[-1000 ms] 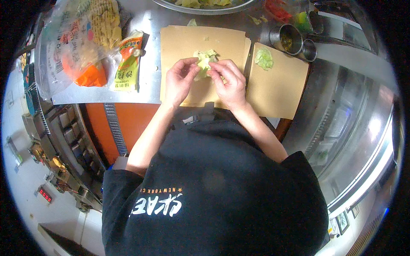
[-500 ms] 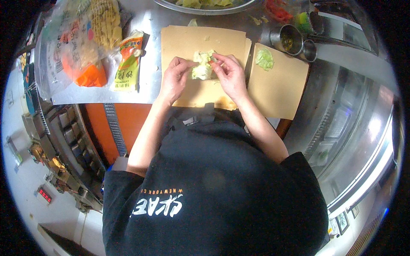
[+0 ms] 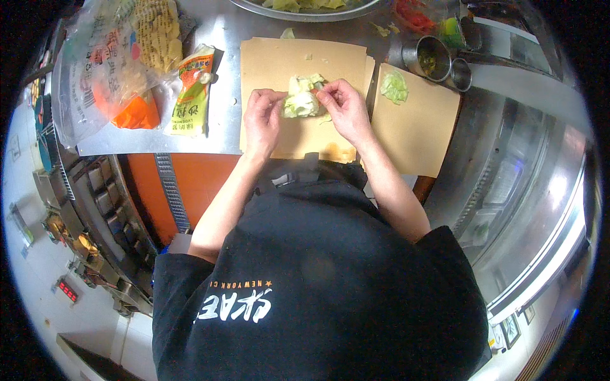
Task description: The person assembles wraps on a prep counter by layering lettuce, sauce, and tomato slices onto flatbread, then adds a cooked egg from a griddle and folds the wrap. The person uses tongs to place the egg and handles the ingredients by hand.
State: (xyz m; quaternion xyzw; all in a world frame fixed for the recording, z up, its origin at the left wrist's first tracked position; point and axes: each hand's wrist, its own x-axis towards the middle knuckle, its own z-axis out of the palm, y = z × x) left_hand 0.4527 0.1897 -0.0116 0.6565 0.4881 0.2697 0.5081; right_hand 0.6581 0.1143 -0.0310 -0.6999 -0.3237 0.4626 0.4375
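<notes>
Pale green lettuce (image 3: 301, 103) lies in a loose heap on a stack of brown paper sheets (image 3: 267, 57) before me. At the heap's left edge my left hand (image 3: 262, 119) is closed, thumb and forefinger pinching the leaf. My right hand (image 3: 346, 109) pinches the right edge, its fingers closed; a bit of reddish colour shows by its fingertips. What lies under the leaves is hidden. Small lettuce scraps are scattered on the paper.
Right of the stack, another brown sheet (image 3: 413, 130) bears a lettuce piece (image 3: 394, 86). Metal cups (image 3: 424, 60) stand behind it. A steel bowl of leaves (image 3: 305, 14) is at the back. Left are a green-orange sauce pouch (image 3: 190, 95) and clear plastic bags (image 3: 76, 95).
The lettuce between my hands has spread fuller and shifted slightly. My left hand has drawn a little back and down, and my right hand has moved slightly right.
</notes>
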